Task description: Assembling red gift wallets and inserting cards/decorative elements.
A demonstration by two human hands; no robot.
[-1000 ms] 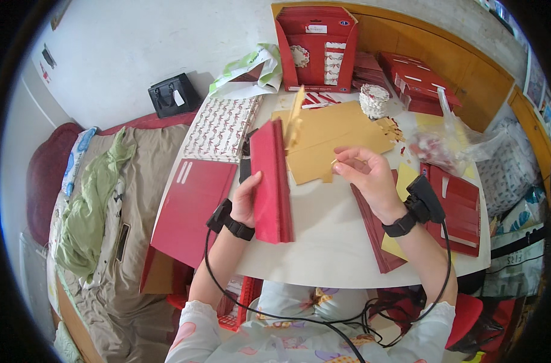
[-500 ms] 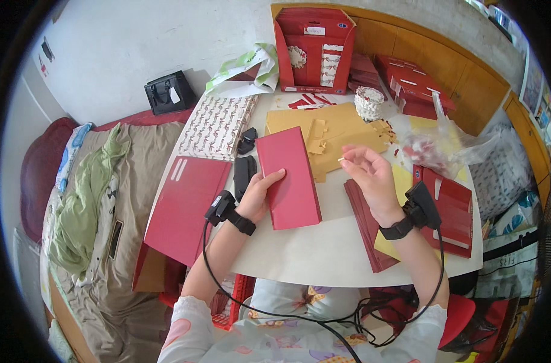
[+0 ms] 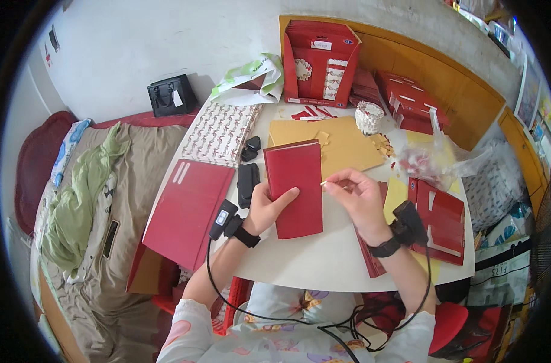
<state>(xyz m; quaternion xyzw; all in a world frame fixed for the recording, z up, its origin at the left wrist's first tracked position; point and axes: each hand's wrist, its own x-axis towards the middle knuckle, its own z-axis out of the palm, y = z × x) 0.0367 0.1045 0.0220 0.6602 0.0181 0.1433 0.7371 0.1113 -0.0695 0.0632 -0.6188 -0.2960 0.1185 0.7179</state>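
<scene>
My left hand [image 3: 267, 210] grips a flat red folded cardboard piece [image 3: 296, 169] by its left side, thumb across the front. It is held almost upright above the white table [image 3: 269, 257]. A thin pale layer shows along its top edge. At its right edge, my right hand [image 3: 361, 202] pinches a tiny pale strip [image 3: 325, 183] between thumb and forefinger. Whether the strip touches the cardboard I cannot tell. Below the right forearm lie more red cardboard pieces [image 3: 372, 263]. Both wrists wear black strapped devices with cables.
Behind stand a red display box [image 3: 319, 91], tan cardboard [image 3: 354, 148] with small pale scraps, a white roll [image 3: 369, 117] and a clear plastic bag [image 3: 432, 154]. Patterned sheets [image 3: 224, 130] and a large red panel [image 3: 187, 212] lie left, beside a bed [image 3: 148, 175]. Red packs [image 3: 438, 221] lie right.
The red cardboard has turned more upright and moved slightly right. My right hand has come left and down, bringing the pale strip to the cardboard's right edge.
</scene>
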